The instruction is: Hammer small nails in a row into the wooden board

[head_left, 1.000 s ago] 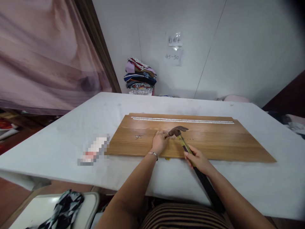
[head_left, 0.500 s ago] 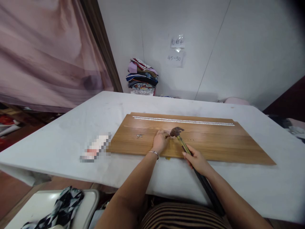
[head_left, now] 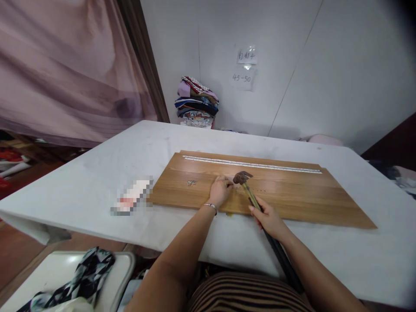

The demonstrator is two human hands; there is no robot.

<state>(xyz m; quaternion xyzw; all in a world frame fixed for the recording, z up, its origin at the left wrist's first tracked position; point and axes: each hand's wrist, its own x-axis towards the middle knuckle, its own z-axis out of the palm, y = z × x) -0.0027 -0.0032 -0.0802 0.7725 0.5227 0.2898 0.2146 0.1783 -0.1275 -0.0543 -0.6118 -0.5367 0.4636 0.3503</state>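
My right hand [head_left: 268, 219] grips a claw hammer [head_left: 255, 199] by its long handle, dark at the lower end and yellowish near the head. Its rusty brown head is over the wooden board [head_left: 302, 199], just right of my left fingertips. My left hand [head_left: 221, 190] rests on the board with thumb and fingers pinched together; whatever is between them is too small to make out. A small pile of nails [head_left: 191, 183] lies on the board to the left. Right of the hammer head, several small dark dots run in a row across the wood.
Two white measuring strips [head_left: 253, 165] run along the board's far edge. The board lies on a white-covered table [head_left: 113, 160], with a pixelated object [head_left: 132, 196] left of it. Folded clothes [head_left: 197, 104] are stacked by the wall. A pale chair [head_left: 55, 264] holding patterned cloth stands at lower left.
The view has shifted slightly. Both hands and the hammer keep nearly the same places over the board, with the left fingers still pinched beside the hammer head.
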